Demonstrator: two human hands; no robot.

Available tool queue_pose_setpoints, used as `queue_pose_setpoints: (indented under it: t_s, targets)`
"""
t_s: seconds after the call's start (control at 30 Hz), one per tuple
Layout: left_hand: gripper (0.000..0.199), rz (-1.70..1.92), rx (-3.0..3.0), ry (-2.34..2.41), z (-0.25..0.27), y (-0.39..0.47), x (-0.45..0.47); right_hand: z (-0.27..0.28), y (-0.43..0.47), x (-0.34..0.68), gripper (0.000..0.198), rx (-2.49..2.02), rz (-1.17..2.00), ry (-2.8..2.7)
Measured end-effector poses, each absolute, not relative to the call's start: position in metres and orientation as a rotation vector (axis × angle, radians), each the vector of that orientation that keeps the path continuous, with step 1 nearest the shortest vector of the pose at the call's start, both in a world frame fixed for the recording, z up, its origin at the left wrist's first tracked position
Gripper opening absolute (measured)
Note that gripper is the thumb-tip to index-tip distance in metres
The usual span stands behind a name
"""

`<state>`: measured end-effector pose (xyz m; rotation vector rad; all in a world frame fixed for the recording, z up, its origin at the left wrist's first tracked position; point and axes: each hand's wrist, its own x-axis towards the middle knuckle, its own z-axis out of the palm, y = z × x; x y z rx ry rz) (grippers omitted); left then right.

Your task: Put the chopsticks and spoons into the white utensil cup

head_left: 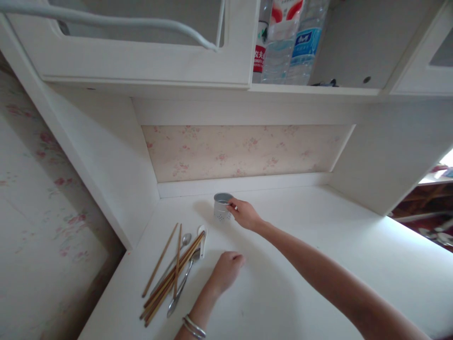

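Note:
My right hand [245, 214] reaches to the back of the white tabletop and pinches the rim of a light grey utensil holder [221, 212] with small holes near its base. The holder stands upright. Closer to me, my left hand [228, 270] is curled into a fist over the tabletop, with nothing seen in it. To its left lies a loose pile of wooden chopsticks [173, 278], some crossing others. Among them are a metal spoon [186, 240], another metal spoon [195, 255] partly covered, and a white soup spoon [203, 243].
White side panels [106, 156] flank the tabletop [276, 293]. Overhead runs a white cabinet [159, 61] with an open shelf holding several plastic bottles [279, 52]. Floral wallpaper [226, 151] covers the wall behind.

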<state>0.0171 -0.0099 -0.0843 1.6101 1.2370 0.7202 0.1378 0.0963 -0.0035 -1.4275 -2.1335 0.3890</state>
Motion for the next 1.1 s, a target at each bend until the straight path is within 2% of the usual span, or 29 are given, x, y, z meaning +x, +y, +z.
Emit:
queue_pose_setpoints:
  t_s: [0.3, 0.6, 0.77, 0.93, 1.1]
  targets:
    - [0.023, 0.64, 1.629, 1.26, -0.085, -0.014, 0.02, -0.033, 0.02, 0.185, 0.02, -1.266, 0.636, -1.953]
    - [0.026, 0.68, 1.612, 1.361, -0.084, -0.018, 0.027, -0.052, -0.005, 0.198, 0.018, -1.134, 0.834, -1.855]
    - [0.03, 0.693, 1.676, 1.511, -0.075, -0.033, 0.024, -0.068, -0.012, 0.204, 0.029, -1.016, 0.988, -1.738]
    - [0.042, 0.451, 2.074, 1.842, -0.042, -0.029, -0.025, -0.084, -0.018, 0.208, 0.035, -0.96, 1.101, -1.439]
    - [0.043, 0.003, 1.934, 2.365, -0.026, 0.012, -0.097, -0.094, -0.009, 0.205, 0.031, -1.021, 1.116, -1.249]
